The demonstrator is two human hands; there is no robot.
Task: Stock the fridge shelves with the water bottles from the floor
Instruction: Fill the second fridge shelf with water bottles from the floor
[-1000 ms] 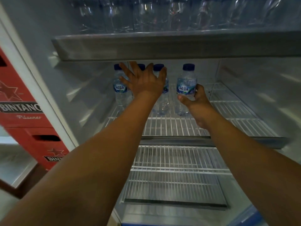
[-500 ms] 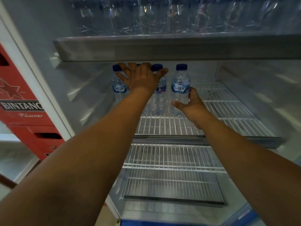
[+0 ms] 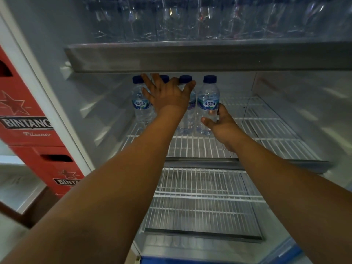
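Observation:
A row of several clear water bottles with blue caps and AQUA labels stands upright at the back left of the fridge's middle wire shelf point(image 3: 270, 134). My left hand point(image 3: 169, 96) is spread flat, with straight fingers pressing against the middle bottles point(image 3: 187, 119); it hides most of one of them. The leftmost bottle point(image 3: 140, 105) stands free beside it. My right hand point(image 3: 222, 126) sits low at the rightmost bottle point(image 3: 208, 96), with thumb and fingers loosely on either side and touching it without a firm grip.
The lower wire shelf point(image 3: 200, 199) holds nothing. The top shelf point(image 3: 190, 56) carries several upturned glasses point(image 3: 202, 18). Red Bintang crates point(image 3: 28, 122) are stacked left of the fridge wall. The right half of the middle shelf is bare wire.
My right hand has loosened its grip on the rightmost bottle, which has shifted left into the row. My left hand has stayed spread against the middle bottles.

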